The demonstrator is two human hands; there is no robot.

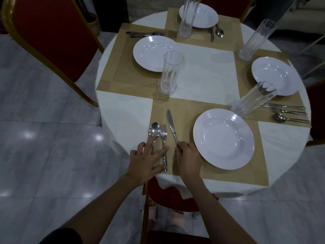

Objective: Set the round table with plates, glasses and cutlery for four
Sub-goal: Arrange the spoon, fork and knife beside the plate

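left hand (147,161): fingers straight, spread, resting on handles of spoon (154,132) and fork (163,138), left of near plate (223,139) | knife (171,125): between fork and near plate, tilted | right hand (188,155): apart from left hand, fingers curled, pinching knife handle, beside near plate's left rim | glass (251,101): upright, just beyond near plate's far rim

Forearms (105,199) bare — a dark sleeve (61,235) on the left arm, pale pink slippers (177,218) on the feet.
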